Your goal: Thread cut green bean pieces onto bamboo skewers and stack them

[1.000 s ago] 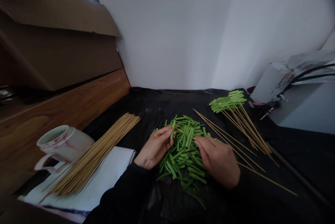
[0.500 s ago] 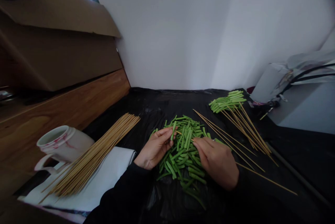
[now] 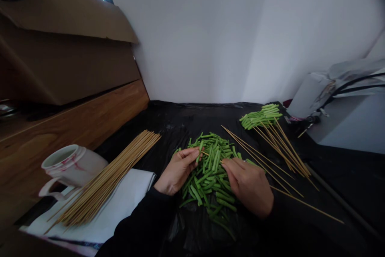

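My left hand (image 3: 184, 167) is closed in a pinch on a short piece of green bean (image 3: 200, 149), held upright above the heap. In my right hand (image 3: 250, 185), closed, is a thin bamboo skewer (image 3: 309, 206); its long end sticks out past the wrist to the lower right. The pointed end meets the bean piece at my left fingertips. Bean pieces beside the right fingers seem to be on the skewer, though I cannot tell for certain. Under both hands spreads a loose heap of cut green beans (image 3: 207, 187).
A bundle of bamboo skewers (image 3: 111, 181) lies on white paper (image 3: 132, 193) beside a mug (image 3: 76, 164). Skewered beans (image 3: 261, 116) are stacked at the back right, near several loose skewers (image 3: 255, 152). A cardboard box (image 3: 75, 60) stands left; black plastic (image 3: 180, 118) covers the table.
Both hands stay nearly in place. The bean piece in my left hand has tilted slightly, and the skewer's far end has shifted a little to the right.
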Motion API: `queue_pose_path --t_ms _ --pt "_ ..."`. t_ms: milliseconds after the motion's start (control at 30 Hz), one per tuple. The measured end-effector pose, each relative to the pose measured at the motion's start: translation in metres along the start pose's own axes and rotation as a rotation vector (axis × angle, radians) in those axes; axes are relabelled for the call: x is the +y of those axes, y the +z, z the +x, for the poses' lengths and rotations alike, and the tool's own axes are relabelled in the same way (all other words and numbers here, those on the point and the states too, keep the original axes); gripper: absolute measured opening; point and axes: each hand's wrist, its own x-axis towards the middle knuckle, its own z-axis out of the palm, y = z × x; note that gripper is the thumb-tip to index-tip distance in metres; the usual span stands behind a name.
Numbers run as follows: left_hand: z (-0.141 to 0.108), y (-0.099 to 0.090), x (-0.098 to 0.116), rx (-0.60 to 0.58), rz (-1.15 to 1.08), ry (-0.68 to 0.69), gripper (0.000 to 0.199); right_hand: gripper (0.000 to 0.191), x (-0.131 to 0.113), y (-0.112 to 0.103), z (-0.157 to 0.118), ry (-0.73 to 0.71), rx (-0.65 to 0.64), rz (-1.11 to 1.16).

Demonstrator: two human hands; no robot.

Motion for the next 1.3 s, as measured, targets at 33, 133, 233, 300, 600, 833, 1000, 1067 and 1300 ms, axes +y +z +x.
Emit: queue_pose_path --t_ms 33,133,233,300,600,833,1000,1067,1300 --pt "-0.0001 0.0002 -0.0003 -0.004 0.004 0.001 0.02 0.025 -0.0001 0.0002 -0.0001 -0.003 0.005 -0.003" --pt "-0.0001 0.0006 -0.0011 -0.005 0.005 -0.003 0.02 0.025 -0.0003 0.0012 -0.0005 -0.002 0.01 -0.003" --pt "-0.0004 0.0008 -0.0016 -0.008 0.004 -0.018 0.02 0.024 -0.0011 0.0018 -0.0008 0.014 -0.011 0.023" --pt "-0.0008 0.0013 -0.0018 -0.014 0.009 -0.023 0.02 0.024 -0.0017 0.0017 -0.0008 0.025 -0.028 0.039" --pt "-0.0014 0.0026 -0.0039 0.011 0.081 -0.002 0.021 0.022 -0.0011 0.0038 -0.0015 0.027 0.001 0.047" --pt "-0.002 0.0021 -0.0039 0.028 0.111 -0.016 0.025 0.023 -0.004 0.004 -0.0022 0.056 -0.039 0.089" --pt "-0.0018 0.0025 -0.0054 0.01 0.135 -0.009 0.024 0.023 -0.0029 0.0041 -0.0022 0.052 -0.03 0.073" --pt "-0.0018 0.0026 -0.0061 0.018 0.134 -0.011 0.023 0.023 -0.0029 0.0039 -0.0022 0.058 -0.034 0.078" --pt "-0.002 0.0024 -0.0062 -0.01 0.126 -0.03 0.028 0.023 -0.0059 0.0034 -0.0022 0.054 -0.032 0.098"
